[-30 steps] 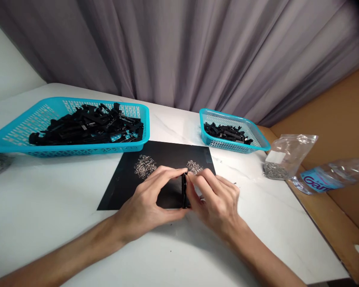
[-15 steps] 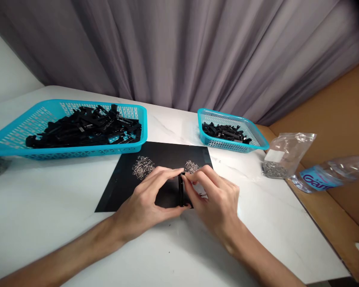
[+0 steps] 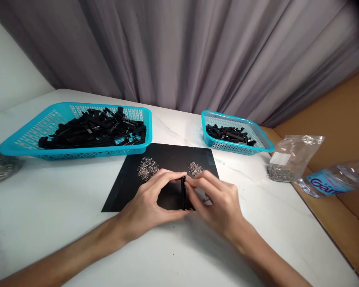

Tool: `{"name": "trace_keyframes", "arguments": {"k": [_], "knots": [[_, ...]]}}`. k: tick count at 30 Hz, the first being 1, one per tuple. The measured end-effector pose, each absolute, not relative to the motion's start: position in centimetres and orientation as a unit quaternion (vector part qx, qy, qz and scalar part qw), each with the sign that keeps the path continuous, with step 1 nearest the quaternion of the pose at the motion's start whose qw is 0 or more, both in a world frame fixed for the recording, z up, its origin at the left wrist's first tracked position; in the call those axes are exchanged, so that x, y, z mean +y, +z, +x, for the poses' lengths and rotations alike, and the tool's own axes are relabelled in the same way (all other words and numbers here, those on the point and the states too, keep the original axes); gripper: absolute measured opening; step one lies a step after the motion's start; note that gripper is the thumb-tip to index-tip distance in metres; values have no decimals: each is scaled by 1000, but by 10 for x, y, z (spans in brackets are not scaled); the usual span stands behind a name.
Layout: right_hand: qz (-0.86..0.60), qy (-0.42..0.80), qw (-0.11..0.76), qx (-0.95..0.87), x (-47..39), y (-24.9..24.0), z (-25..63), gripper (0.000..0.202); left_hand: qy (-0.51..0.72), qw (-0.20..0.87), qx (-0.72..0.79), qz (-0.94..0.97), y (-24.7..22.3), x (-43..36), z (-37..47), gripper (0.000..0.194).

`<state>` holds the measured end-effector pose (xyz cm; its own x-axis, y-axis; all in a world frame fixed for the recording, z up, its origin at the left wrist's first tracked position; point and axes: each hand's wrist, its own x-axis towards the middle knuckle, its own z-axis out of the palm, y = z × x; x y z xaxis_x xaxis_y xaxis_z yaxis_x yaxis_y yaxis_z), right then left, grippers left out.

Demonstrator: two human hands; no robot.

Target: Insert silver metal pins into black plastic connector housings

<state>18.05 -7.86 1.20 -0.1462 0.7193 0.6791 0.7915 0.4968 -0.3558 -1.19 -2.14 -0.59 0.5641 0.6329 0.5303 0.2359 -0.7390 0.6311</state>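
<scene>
A narrow black plastic part (image 3: 183, 193) is held over the front of a black mat (image 3: 122, 187). My left hand (image 3: 149, 201) grips it by its two ends, fingers at the far end and thumb at the near end. The fingertips of my right hand (image 3: 217, 199) are pinched at the part's upper right side; anything small between them is too hidden to tell. Beyond my hands, two piles of tiny metal pieces lie on the mat, a larger left pile (image 3: 147, 168) and a smaller right pile (image 3: 195, 168).
A large blue basket (image 3: 86, 152) of black parts stands at the left, a smaller blue basket (image 3: 227, 148) at the back right. Bags of metal pieces lie at the far left (image 3: 1, 165) and right (image 3: 283, 171). A plastic bottle (image 3: 332, 181) lies at the right.
The whole view has shifted slightly, so the baskets, mat and bags appear further right. My left hand keeps its grip on the black part, and my right fingertips stay against its side.
</scene>
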Motion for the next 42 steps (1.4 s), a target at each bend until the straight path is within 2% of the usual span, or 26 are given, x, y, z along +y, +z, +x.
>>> {"name": "trace_keyframes", "arguments": {"k": [5, 10, 15, 26, 42], "knots": [[-539, 266, 489, -632, -70, 20, 198, 16, 375, 274, 270, 843, -2, -19, -12, 65], [-529, 413, 488, -558, -60, 11, 202, 27, 374, 269, 261, 848, -1, -19, -14, 67], [-527, 427, 493, -544, -58, 9, 201, 33, 374, 266, 242, 855, -2, -21, -15, 66], [-536, 416, 481, -555, -61, 13, 199, 25, 344, 282, 245, 861, -2, -22, -15, 63], [-542, 452, 456, -542, -59, 6, 200, 35, 306, 307, 263, 862, -5, -20, -15, 56]]}}
